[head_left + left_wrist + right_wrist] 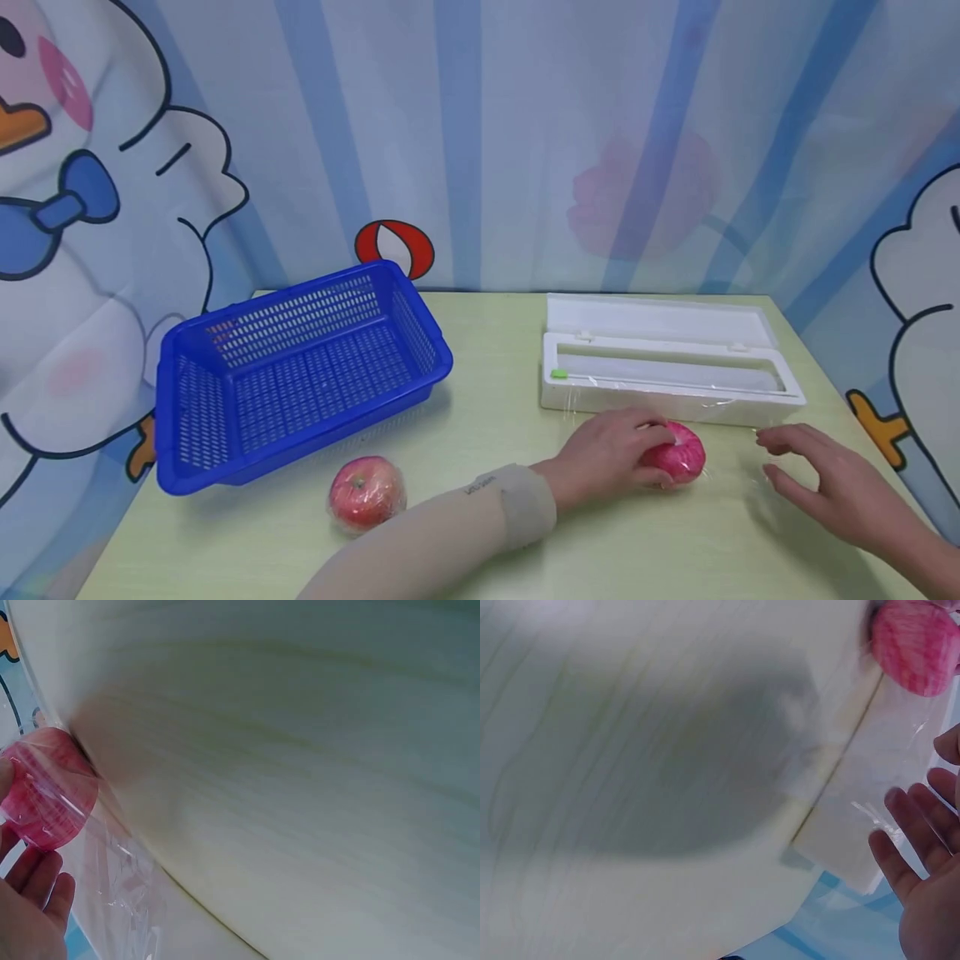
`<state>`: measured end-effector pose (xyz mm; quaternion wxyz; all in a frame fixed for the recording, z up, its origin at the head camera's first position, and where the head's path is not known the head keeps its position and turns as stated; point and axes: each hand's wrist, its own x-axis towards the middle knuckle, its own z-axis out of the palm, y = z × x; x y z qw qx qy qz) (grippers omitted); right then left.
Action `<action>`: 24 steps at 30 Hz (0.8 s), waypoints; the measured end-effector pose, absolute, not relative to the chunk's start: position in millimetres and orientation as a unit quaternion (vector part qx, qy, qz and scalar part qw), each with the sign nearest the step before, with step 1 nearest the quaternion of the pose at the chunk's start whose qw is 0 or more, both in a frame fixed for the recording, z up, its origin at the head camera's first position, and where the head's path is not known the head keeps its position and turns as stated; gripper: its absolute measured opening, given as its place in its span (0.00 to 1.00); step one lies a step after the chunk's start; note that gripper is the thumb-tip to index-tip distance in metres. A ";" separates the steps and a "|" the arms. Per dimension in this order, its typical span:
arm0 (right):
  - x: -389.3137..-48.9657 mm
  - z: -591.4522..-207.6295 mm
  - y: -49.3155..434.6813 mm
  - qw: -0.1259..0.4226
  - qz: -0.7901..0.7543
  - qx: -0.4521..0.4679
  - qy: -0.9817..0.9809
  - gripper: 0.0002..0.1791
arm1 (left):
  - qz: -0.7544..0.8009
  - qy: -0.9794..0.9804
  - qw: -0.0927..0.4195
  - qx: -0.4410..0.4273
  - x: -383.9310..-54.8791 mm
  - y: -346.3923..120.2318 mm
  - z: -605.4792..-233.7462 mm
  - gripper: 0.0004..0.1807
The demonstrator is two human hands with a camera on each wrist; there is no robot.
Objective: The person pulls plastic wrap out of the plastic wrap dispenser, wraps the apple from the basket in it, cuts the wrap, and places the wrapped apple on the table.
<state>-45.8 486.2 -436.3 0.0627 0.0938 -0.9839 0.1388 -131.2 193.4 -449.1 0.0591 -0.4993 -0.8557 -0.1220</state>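
My left hand [618,450] grips a pink-red apple [678,454] low over the table, in front of a white cling film box. Clear plastic film [124,892] lies over the apple and trails beside it in the left wrist view. To the right, apart from the apple, my right hand [843,483] has its fingers loosely spread and holds nothing that I can see. In the right wrist view its fingertips [896,799] appear in front of the box and the film. The film box [675,404] stands with its lid raised.
A blue perforated basket [300,433] stands at the back left. In front of it a red apple [366,493] wrapped in clear film rests on the pale table [480,367]. A printed curtain [510,150] hangs behind the table's back edge.
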 end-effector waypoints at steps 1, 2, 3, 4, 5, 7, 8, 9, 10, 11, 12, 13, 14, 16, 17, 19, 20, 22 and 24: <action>-44.8 -435.0 483.0 0.078 0.136 0.100 -0.983 0.21 | -0.125 -0.856 0.057 -0.499 -131.6 193.3 -449.1 0.28; -43.5 -433.6 479.3 0.095 0.132 0.112 -0.980 0.24 | -0.128 -0.855 0.056 -0.499 -131.8 193.0 -448.8 0.27; -42.2 -432.6 475.3 0.112 0.127 0.126 -0.977 0.27 | -0.132 -0.854 0.055 -0.500 -132.2 192.9 -448.8 0.28; -40.8 -432.0 471.0 0.134 0.119 0.145 -0.973 0.28 | -0.136 -0.853 0.054 -0.501 -132.7 192.9 -448.9 0.27; -40.0 -432.1 466.4 0.157 0.112 0.169 -0.967 0.29 | -0.139 -0.853 0.052 -0.501 -133.0 192.6 -448.7 0.27; -39.9 -433.6 457.6 0.192 0.102 0.218 -0.952 0.33 | -0.146 -0.852 0.048 -0.500 -133.7 192.3 -448.8 0.28; -40.4 -435.1 453.6 0.206 0.094 0.239 -0.944 0.36 | -0.149 -0.852 0.047 -0.499 -134.1 192.2 -448.8 0.28; -41.6 -437.2 449.9 0.215 0.086 0.254 -0.939 0.39 | -0.153 -0.853 0.043 -0.497 -134.7 192.2 -448.9 0.28; -43.2 -440.0 447.1 0.222 0.081 0.266 -0.935 0.42 | -0.156 -0.855 0.040 -0.494 -135.2 192.1 -448.8 0.28; -44.4 -442.4 444.4 0.219 0.082 0.272 -0.933 0.41 | -0.160 -0.856 0.036 -0.491 -135.6 192.0 -448.8 0.28; -45.6 -444.8 442.3 0.214 0.082 0.270 -0.935 0.40 | -0.163 -0.856 0.033 -0.488 -136.0 191.8 -448.8 0.28; -46.8 -447.3 440.8 0.209 0.083 0.264 -0.938 0.40 | -0.167 -0.856 0.031 -0.487 -136.4 191.7 -448.9 0.28; -47.9 -449.6 439.6 0.202 0.086 0.256 -0.941 0.41 | -0.169 -0.856 0.030 -0.487 -136.8 191.5 -448.9 0.27; -50.1 -453.3 438.5 0.189 0.100 0.238 -0.947 0.46 | -0.174 -0.855 0.029 -0.488 -137.1 191.2 -449.3 0.27; -51.2 -454.0 437.7 0.182 0.109 0.230 -0.950 0.48 | -0.175 -0.855 0.029 -0.488 -137.1 190.8 -449.2 0.27; -54.7 -455.9 437.5 0.167 0.127 0.221 -0.952 0.48 | -0.179 -0.854 0.027 -0.487 -137.2 190.3 -448.9 0.27; -56.8 -456.4 437.4 0.160 0.134 0.220 -0.953 0.48 | -0.181 -0.855 0.024 -0.485 -137.3 190.1 -449.0 0.27; -60.8 -456.4 437.3 0.150 0.148 0.223 -0.952 0.47 | -0.186 -0.858 0.015 -0.479 -137.7 189.7 -449.0 0.28; -64.7 -456.4 437.0 0.143 0.159 0.228 -0.950 0.47 | -0.194 -0.860 0.006 -0.473 -138.8 189.8 -449.7 0.28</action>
